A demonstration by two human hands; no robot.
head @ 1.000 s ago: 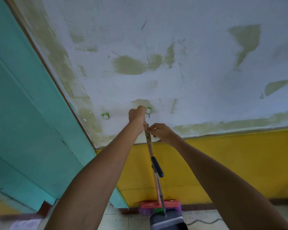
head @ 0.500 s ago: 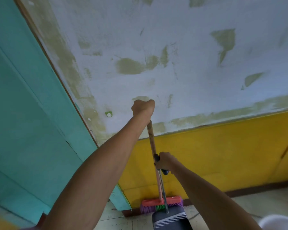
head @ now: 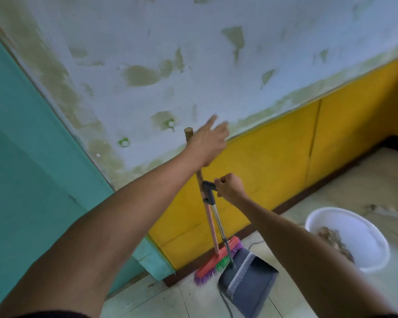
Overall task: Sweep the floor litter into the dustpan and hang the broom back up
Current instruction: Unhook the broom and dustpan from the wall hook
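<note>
Wooden broom point(head: 206, 204) stands against the yellow wall point(head: 274, 161), red head on the floor beside the grey dustpan point(head: 251, 275). Left hand point(head: 207, 143), fingers spread and blurred, seemingly loose on the stick; right hand point(head: 230, 188) pinches the dustpan's handle grip

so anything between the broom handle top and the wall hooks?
Nothing visible. The broom handle's top sits just right of and slightly below the nearer wall hook, with bare wall between. The left hand is open beside the handle, on the far side from the hook. The right hand holds the dustpan handle lower down.
</note>
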